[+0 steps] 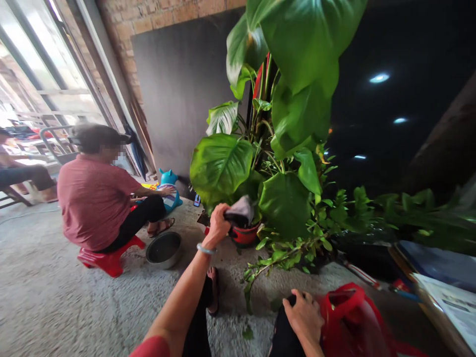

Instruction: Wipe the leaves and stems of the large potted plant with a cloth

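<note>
My left hand (219,223), a bracelet on its wrist, is stretched forward over a red plant pot (245,235). Its fingers are closed around a grey and black object (241,210), whose kind I cannot make out. Broad green leaves (223,163) of a tall potted plant rise just behind and above it. My right hand (304,315) rests on my dark-clad knee, fingers apart and holding nothing. Close beside that hand lies a red plastic bag (349,317).
On the left a person (98,193) sits on a red stool (111,255), a hand on a blue toy animal (171,196). A grey basin (163,250) stands on the concrete floor between us. Leafy low plants (286,253) and papers (449,297) are on the right.
</note>
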Motion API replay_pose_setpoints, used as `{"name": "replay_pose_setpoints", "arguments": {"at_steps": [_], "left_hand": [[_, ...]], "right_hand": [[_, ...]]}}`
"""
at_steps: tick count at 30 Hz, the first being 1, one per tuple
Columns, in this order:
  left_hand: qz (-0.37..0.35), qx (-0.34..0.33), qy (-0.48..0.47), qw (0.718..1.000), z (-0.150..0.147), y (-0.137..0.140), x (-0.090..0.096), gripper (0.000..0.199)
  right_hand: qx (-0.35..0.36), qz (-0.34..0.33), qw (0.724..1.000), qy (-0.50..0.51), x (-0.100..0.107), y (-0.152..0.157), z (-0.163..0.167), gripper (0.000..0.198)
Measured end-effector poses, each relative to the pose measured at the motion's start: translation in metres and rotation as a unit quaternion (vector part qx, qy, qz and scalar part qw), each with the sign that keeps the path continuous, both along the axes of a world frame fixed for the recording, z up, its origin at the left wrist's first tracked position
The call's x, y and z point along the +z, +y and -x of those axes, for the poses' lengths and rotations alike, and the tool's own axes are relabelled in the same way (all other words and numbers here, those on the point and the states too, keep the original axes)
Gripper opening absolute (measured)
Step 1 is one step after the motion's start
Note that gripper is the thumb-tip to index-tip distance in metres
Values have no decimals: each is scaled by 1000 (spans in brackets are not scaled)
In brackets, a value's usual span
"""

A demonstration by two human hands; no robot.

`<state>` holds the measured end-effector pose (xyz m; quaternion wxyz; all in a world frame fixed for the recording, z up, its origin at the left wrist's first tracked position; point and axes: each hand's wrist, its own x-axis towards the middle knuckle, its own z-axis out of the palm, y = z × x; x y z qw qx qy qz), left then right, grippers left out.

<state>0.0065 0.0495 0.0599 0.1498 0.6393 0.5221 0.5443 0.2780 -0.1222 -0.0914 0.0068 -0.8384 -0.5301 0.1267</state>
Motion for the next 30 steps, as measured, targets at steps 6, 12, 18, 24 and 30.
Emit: {"name": "replay_pose_setpoints", "arguments": {"at_steps": [6, 12, 18, 24, 30], "left_hand": [[56, -172, -54, 982, 12, -69, -35, 12], [-165, -196, -226, 940, -15, -53, 95, 22], [-128, -117, -12, 985, -46, 11, 75, 13], [63, -218, 119, 967, -16, -28, -39, 22], [24, -305, -38, 951, -3, -42, 1, 8]], "right_hand": [[-2, -12, 1000, -12, -6, -5, -9, 38], [-4, -9, 1000, 0, -3, -1, -5, 37], [1, -25, 1000, -7, -3, 0, 1, 37], [-9, -17, 1000, 3, -8, -3, -10, 39], [-1, -12, 1000, 1, -6, -2, -9, 39]]}}
